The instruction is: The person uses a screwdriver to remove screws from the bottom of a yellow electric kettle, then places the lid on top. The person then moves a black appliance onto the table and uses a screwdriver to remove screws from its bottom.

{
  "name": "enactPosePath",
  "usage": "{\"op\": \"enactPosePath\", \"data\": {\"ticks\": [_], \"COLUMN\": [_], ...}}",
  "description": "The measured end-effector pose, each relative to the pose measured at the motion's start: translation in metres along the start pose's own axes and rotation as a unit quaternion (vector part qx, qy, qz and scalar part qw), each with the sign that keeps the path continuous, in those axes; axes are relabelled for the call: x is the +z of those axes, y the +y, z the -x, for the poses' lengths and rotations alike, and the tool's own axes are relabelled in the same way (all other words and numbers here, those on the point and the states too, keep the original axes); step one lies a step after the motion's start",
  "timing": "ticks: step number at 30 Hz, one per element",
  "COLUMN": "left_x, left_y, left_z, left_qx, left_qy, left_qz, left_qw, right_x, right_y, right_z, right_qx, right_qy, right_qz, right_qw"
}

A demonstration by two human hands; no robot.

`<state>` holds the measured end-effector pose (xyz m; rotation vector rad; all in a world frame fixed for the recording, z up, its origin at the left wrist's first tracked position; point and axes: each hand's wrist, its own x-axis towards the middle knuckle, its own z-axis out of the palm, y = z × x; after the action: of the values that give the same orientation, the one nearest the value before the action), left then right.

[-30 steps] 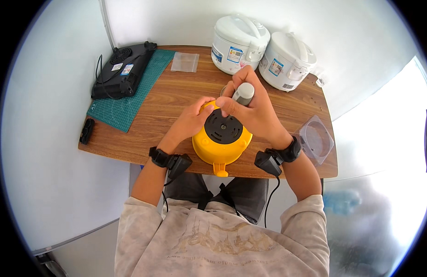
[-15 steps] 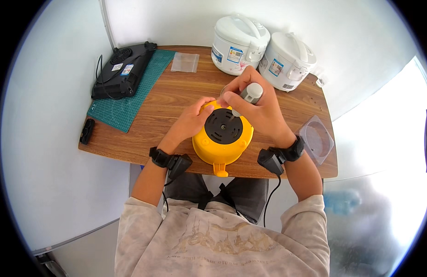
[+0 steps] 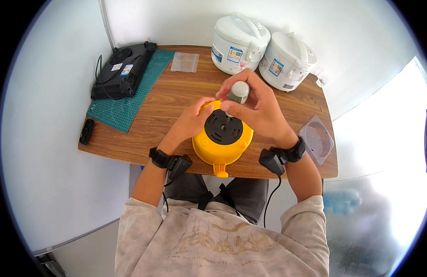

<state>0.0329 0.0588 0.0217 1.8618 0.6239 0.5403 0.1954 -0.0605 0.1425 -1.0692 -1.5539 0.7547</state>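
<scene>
A yellow round plastic housing (image 3: 208, 150) lies near the table's front edge, its hooked tab pointing toward me. Set in its top is a black slotted disc (image 3: 216, 132) with a small hole at the centre. My left hand (image 3: 189, 121) grips the housing's left rim, thumb on top and fingers over the far side. In my right hand (image 3: 264, 111) is a screwdriver (image 3: 239, 90) with a grey handle, pinched between thumb and fingers. Its shaft points down at the disc's centre; whether the tip touches a screw there is too small to tell.
Two white rice cookers (image 3: 241, 44) stand at the back right. A black appliance (image 3: 123, 69) with a cord rests on a green cutting mat (image 3: 112, 111) at the left. A clear bag (image 3: 184, 62), a clear plastic tray (image 3: 317, 141) and a small black object (image 3: 87, 131) also lie there.
My right hand has tilted the screwdriver more upright, its handle shifting left, and the fingers have opened around it somewhat. The left hand and the yellow housing stay put.
</scene>
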Motion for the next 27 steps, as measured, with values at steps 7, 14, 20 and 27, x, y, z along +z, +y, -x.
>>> {"op": "enactPosePath", "data": {"ticks": [7, 14, 20, 27], "left_x": [0.001, 0.0, -0.001, -0.003], "left_y": [0.0, -0.011, 0.001, 0.0], "left_z": [-0.002, -0.002, -0.003, -0.002], "left_qx": [0.017, 0.02, -0.006, -0.006], "left_qy": [-0.005, 0.002, -0.014, -0.02], "left_qz": [0.012, 0.006, 0.001, -0.024], "left_qw": [1.0, 1.0, 1.0, 1.0], "right_x": [0.005, -0.004, -0.011, -0.009], "right_y": [-0.002, -0.04, -0.032, -0.025], "right_z": [0.005, 0.016, 0.015, 0.015], "right_qx": [-0.002, 0.058, 0.053, 0.077], "right_qy": [0.022, 0.005, 0.112, 0.095], "right_qz": [0.085, 0.334, 0.262, 0.28], "right_qw": [0.996, 0.941, 0.957, 0.952]}}
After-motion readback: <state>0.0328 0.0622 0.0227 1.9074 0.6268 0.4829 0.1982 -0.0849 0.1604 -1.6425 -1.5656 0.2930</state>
